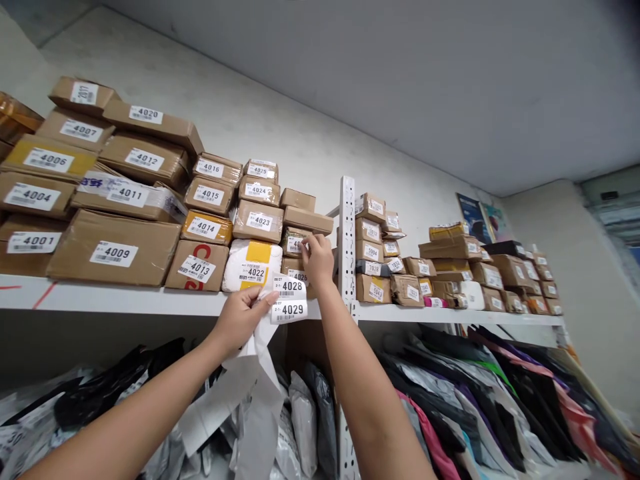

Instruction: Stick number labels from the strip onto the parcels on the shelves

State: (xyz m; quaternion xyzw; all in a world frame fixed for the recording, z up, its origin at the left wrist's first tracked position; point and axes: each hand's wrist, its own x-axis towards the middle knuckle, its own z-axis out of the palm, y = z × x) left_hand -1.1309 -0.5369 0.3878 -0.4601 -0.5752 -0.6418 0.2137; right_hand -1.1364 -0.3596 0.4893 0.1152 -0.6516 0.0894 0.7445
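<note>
My left hand [245,319] pinches a strip of white labels [289,311] between thumb and fingers. Its top labels read 4028 and 4029, and the long backing paper [257,390] hangs down in folds. My right hand [319,259] is raised at the shelf, fingers bent together at the edge of a label [293,245] on a small box. That label begins with 40; the fingers cover the rest, and whether they grip it is hidden. Above it lie two cardboard boxes [308,220] with no label showing. A box labelled 4026 [299,274] sits below, partly behind the strip.
Stacked, numbered parcels [117,255] fill the white shelf [200,303] to the left. A perforated white post [347,247] stands just right of my right hand. More parcels [373,250] lie beyond it. Bagged packages [303,407] and dark bags [450,387] crowd the lower level.
</note>
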